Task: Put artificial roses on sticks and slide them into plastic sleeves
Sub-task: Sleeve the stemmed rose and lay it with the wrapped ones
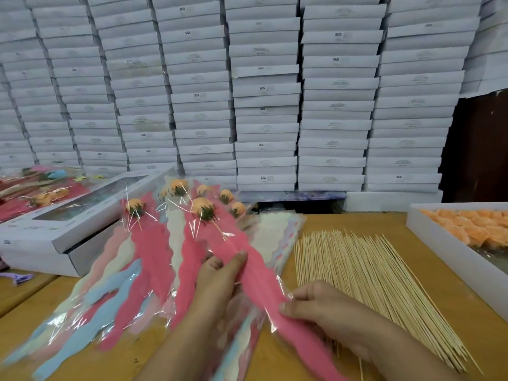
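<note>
A wall of stacked flat white cardboard boxes [264,92] is seen behind the wooden table [428,273]. On the table, a white tray of loose orange artificial roses [467,226] sits at the right edge, a spread of thin bamboo sticks [365,273] just left of it. A pink-backed clear plastic sleeve [247,259] holding an orange rose on a stick [203,207] is pinched by the left hand [220,279] midway and the right hand [321,306] lower, over other filled sleeves [143,259].

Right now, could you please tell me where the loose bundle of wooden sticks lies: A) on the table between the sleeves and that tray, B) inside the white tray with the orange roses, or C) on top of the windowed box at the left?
A: the wooden sticks lie fanned on the bare table, left of the white tray.
</note>
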